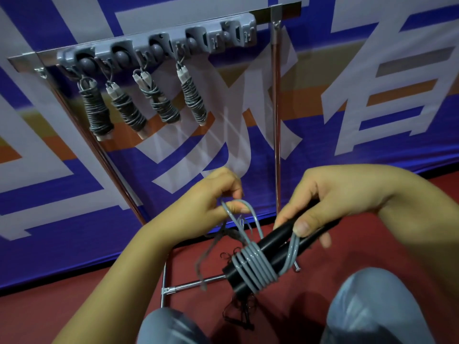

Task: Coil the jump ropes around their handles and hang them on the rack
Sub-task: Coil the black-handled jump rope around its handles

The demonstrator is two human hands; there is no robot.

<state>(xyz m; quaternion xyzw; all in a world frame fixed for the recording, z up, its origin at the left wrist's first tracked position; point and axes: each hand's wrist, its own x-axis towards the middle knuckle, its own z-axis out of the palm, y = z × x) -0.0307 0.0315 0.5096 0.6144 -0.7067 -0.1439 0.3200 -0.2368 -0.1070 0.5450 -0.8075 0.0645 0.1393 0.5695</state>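
Blue banner fabric (74, 194) is filling the backdrop behind the chrome rack (276, 120), whose grey holder bar (159, 43) is already carrying four coiled jump ropes (149, 103) on its left and middle hooks, while the right-hand slots are showing vacant and the air below them is looking open for a lift. Between the knees over the red floor (49, 314), the fifth job is looking only partly done: the right hand (330, 204) is gripping the paired black handles (268, 254), and the left hand (211, 207) is pinching a loop of the grey rope (253, 266), which is showing about six turns wound on, with hanging yet to come.
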